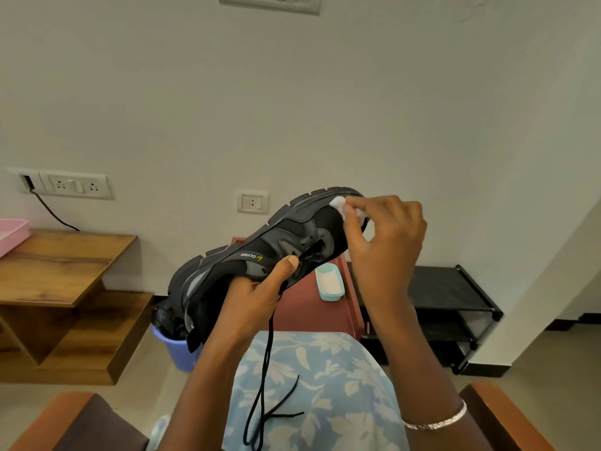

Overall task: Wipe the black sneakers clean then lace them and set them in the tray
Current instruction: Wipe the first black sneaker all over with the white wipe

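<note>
Centre frame: a black mesh sneaker (pixel 250 255), tilted sole-up with its toe toward the upper right, is gripped mid-body by the left hand (pixel 257 294), fingers curled round it. The right hand (pixel 387 242) pinches a white wipe (pixel 338 202) against the toe. A black lace (pixel 265 362) dangles below. A pink plastic tray (pixel 11 234) sits on the wooden table (pixel 65 258) at far left.

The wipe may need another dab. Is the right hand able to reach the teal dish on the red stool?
Probably yes: the teal dish sits uncovered just below the right hand, beside the sneaker, nothing between; the hand pinches only the wipe.
</note>
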`<action>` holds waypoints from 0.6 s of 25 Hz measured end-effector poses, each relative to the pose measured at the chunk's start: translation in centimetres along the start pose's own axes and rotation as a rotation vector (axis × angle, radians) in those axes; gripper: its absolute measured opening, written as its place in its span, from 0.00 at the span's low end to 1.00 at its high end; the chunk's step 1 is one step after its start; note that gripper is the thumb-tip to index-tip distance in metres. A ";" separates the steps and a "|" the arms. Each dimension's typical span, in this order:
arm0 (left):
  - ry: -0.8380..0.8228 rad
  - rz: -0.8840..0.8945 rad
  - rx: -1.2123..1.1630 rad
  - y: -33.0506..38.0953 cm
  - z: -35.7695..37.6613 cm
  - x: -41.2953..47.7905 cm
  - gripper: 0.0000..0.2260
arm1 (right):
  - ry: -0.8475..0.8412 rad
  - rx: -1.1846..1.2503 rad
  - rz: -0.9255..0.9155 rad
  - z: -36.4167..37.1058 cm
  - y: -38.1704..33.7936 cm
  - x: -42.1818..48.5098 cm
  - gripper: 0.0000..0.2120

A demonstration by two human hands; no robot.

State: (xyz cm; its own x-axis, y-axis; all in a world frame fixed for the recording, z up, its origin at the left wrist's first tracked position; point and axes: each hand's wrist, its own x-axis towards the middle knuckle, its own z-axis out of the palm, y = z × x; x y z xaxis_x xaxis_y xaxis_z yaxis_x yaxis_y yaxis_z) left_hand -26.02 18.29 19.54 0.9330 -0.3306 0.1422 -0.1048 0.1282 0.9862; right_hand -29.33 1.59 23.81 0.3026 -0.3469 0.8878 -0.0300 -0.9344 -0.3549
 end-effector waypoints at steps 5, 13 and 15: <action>0.000 0.075 0.079 0.3 0.5 -0.3 0.05 | -0.258 0.246 -0.069 -0.1 -1.1 -1.2 0.06; 0.052 0.077 0.082 0.0 0.6 -0.1 0.05 | -0.163 0.209 -0.011 0.3 0.0 -1.5 0.07; 0.059 0.076 0.082 -0.1 0.3 0.1 0.07 | -0.253 0.264 -0.116 0.0 -0.2 -2.3 0.08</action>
State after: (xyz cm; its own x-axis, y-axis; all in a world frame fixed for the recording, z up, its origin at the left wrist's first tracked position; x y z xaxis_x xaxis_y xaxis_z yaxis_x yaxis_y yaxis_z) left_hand -26.00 18.00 19.52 0.9395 -0.2674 0.2141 -0.2018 0.0732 0.9767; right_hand -30.01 2.55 21.83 0.5158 -0.1785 0.8379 0.2549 -0.9018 -0.3490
